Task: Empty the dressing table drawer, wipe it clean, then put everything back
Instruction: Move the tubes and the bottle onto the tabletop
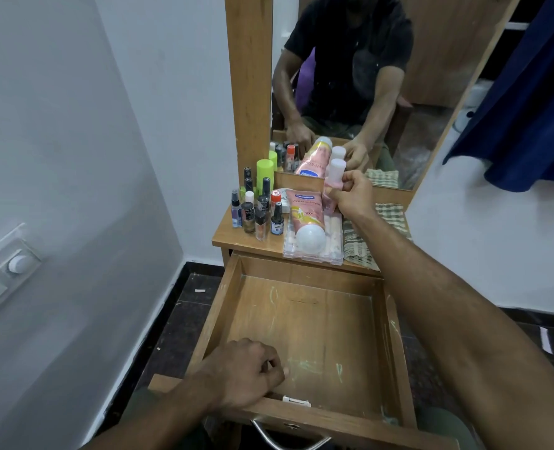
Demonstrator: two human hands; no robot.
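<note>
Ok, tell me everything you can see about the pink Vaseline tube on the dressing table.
The pink Vaseline tube is soft-looking plastic with a blue logo, yellow graphics and a round white cap, closed. It lies flat on a clear plastic case on the table top, cap towards the open drawer, sealed end towards the mirror, which reflects it. Neither of the hands touches it; the right one holds a smaller pink bottle just beside it.
</note>
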